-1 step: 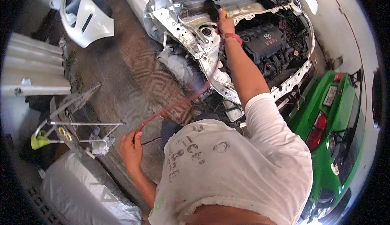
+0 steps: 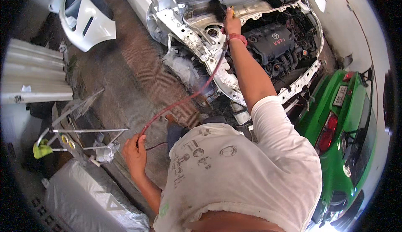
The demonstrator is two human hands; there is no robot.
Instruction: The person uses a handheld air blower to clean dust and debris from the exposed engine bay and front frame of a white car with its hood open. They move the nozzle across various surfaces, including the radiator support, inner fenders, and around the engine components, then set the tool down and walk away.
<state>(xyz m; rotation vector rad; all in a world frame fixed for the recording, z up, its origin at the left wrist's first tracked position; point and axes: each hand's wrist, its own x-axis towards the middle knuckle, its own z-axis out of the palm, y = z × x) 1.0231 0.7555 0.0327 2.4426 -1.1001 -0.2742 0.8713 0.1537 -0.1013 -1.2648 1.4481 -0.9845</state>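
My right hand reaches over the engine bay of a white car stripped of its front panels. Its fingers are closed round a small tool with a yellow part, mostly hidden by the hand. From near that hand a red hose sags in an arc across to my left hand. The left fingers are wrapped round the hose, low over the floor at left. Beside my right forearm lies a black engine cover. A red band circles my right wrist.
At right a green car stands close by, next to a pale wall. White body panels lie at far left. Nearer on the left are a metal frame and a grey cover. Translucent plastic hangs by the wheel area.
The red hose, blurred by motion before, now hangs in a sharper curve, its part near the car farther up. My right hand has shifted very slightly; my left hand stays on the hose.
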